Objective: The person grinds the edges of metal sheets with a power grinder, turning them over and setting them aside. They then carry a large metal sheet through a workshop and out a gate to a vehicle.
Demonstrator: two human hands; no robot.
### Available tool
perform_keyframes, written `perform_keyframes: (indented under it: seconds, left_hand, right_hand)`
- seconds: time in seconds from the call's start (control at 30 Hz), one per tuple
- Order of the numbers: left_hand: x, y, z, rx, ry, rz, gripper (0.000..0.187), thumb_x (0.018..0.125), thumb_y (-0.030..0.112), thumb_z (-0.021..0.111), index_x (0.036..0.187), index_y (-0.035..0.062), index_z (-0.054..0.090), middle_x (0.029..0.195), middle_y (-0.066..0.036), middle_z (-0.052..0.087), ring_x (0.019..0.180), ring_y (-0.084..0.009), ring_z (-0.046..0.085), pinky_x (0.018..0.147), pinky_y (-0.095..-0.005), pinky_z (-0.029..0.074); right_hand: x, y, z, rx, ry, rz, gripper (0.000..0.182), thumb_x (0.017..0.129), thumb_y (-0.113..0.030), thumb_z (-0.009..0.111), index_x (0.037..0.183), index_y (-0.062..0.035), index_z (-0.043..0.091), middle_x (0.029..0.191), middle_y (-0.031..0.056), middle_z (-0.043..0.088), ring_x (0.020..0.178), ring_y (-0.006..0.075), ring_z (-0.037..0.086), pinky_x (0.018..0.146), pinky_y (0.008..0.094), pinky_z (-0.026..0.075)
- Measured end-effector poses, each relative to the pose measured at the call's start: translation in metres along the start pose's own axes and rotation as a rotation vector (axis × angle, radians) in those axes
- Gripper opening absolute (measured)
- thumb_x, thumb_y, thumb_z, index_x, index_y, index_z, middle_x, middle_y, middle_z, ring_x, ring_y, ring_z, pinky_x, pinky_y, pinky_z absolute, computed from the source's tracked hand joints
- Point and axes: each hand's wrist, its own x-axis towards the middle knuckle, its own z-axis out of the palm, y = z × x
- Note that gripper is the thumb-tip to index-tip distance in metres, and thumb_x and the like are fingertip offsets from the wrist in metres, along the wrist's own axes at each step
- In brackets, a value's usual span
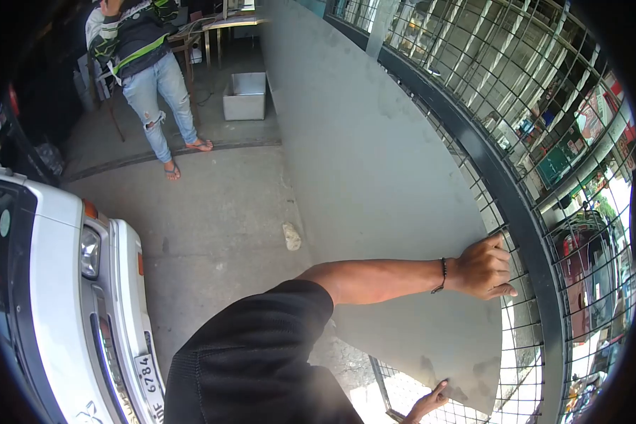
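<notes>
A large flat grey sheet (374, 162) runs along the wire-mesh fence on my right; its material is not certain. My left arm, in a black sleeve and a dark beaded bracelet (442, 275), reaches across in front of it. With fingers curled over the sheet's long edge beside the mesh, my left hand (482, 270) is closed on it. Lower down, my right hand (427, 405) shows partly at the frame's bottom, its thumb lying on the sheet near the bottom corner. The fingers behind the sheet are hidden.
A white vehicle (63, 261) stands at left. Ahead, a person in ripped jeans (161, 95) stands near a metal box (244, 106) and a wooden table (233, 20). A stone (291, 236) lies on the concrete floor. The dark-framed mesh fence (505, 166) borders the right.
</notes>
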Motion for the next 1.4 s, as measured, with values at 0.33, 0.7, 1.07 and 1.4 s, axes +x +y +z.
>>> perform_keyframes:
  seconds: [0.33, 0.7, 1.07, 1.4]
  left_hand:
    - [0.001, 0.001, 0.012, -0.025, -0.05, -0.035, 0.047, 0.083, 0.04, 0.069, 0.05, 0.0126, 0.05, 0.052, 0.003, 0.045, 0.058, -0.0161, 0.048, 0.064, -0.0335, 0.037]
    - [0.008, 0.024, 0.001, 0.114, -0.005, -0.009, 0.043, 0.08, 0.036, 0.074, 0.051, 0.0139, 0.05, 0.05, 0.003, 0.044, 0.054, -0.0135, 0.047, 0.061, -0.0305, 0.035]
    - [0.02, 0.043, -0.013, 0.153, -0.051, -0.021, 0.043, 0.08, 0.034, 0.073, 0.049, 0.0146, 0.051, 0.049, 0.003, 0.049, 0.054, -0.0136, 0.048, 0.062, -0.0307, 0.033]
    - [0.026, 0.057, -0.007, 0.2, -0.045, -0.082, 0.042, 0.083, 0.027, 0.07, 0.047, 0.0121, 0.052, 0.049, -0.001, 0.053, 0.052, -0.0172, 0.049, 0.065, -0.0339, 0.037]
  right_hand:
    - [0.007, -0.012, -0.006, 0.045, -0.082, -0.144, 0.058, 0.088, -0.05, 0.067, 0.086, 0.0074, 0.063, 0.076, 0.01, 0.059, 0.072, 0.0184, 0.054, 0.068, 0.0317, 0.043]
    - [0.0, -0.02, -0.017, 0.017, -0.222, 0.032, 0.066, 0.082, -0.053, 0.072, 0.108, 0.0072, 0.065, 0.1, 0.0117, 0.036, 0.087, 0.0227, 0.048, 0.076, 0.0401, 0.043]
    - [-0.011, -0.04, -0.023, 0.162, -0.32, 0.051, 0.056, 0.084, -0.042, 0.075, 0.105, 0.008, 0.062, 0.101, 0.0118, 0.043, 0.087, 0.0194, 0.048, 0.076, 0.0361, 0.042]
    - [-0.02, -0.044, -0.037, 0.136, -0.169, -0.119, 0.05, 0.083, -0.039, 0.076, 0.07, 0.0063, 0.057, 0.061, 0.0015, 0.045, 0.056, 0.0122, 0.035, 0.05, 0.0313, 0.031]
